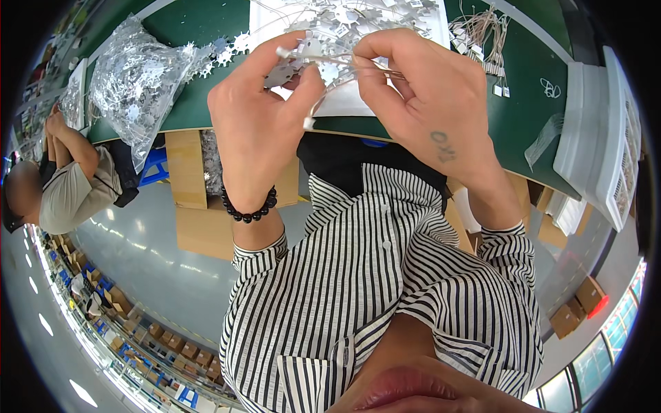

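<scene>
My right hand (434, 103) pinches thin brown wires (385, 70) between thumb and fingers above the white tray. The wires run across to my left hand (258, 117), where small white connectors (308, 124) hang at their ends. My left thumb and forefinger are curled around a silver toothed plate (313, 47), which they appear to grip; the other fingers are partly hidden. Under both hands lies a white sheet or tray (337, 107), heaped with more silver toothed plates (344, 17) and wires.
A clear plastic bag (134, 79) of silver toothed plates sits left on the green table (530, 127). Bundled wires (485, 38) with white connectors lie to the right. Stacked white trays (595, 131) stand at the right edge. Cardboard boxes (189, 172) are below; another person (76, 179) sits at left.
</scene>
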The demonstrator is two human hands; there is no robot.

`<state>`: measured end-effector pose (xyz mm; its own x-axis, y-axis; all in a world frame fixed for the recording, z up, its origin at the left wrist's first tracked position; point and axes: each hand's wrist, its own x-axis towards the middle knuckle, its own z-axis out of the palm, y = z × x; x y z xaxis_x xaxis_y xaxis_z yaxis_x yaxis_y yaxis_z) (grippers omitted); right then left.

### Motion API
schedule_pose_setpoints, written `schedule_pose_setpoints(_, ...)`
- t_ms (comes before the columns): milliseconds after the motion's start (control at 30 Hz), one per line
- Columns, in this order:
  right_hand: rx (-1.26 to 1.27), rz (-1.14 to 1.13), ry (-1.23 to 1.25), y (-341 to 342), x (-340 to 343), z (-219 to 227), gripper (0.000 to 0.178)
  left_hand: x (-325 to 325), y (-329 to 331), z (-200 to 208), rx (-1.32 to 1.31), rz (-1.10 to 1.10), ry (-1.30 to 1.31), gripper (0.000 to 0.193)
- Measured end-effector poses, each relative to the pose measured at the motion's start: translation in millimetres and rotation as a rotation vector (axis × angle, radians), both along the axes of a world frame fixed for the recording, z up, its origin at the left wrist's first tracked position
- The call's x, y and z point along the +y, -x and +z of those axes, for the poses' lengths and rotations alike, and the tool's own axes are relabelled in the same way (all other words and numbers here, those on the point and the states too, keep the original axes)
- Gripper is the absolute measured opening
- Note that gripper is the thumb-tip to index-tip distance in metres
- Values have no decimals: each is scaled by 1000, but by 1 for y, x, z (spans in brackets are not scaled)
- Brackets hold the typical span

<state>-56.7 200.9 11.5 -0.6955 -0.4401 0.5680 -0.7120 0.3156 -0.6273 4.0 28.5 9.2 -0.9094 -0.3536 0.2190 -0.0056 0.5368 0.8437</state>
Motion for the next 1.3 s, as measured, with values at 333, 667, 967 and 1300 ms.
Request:
schedule_pose_setpoints(333,138,145,-52,-3,-5,-13,20,-3,1,2,-68,-67,165,33)
schedule_pose_setpoints(667,-195,124,92,1,-2,-21,14,0,-4,19,-193,-191,-177,32)
schedule_pose_setpoints(967,-497,134,211,2,11,-26,14,3,2,23,-195,-261,-97,37)
schedule_pose_setpoints(1300,-741,-69,565,17,24,-47,23,-4,16,45,7,-31,167,36)
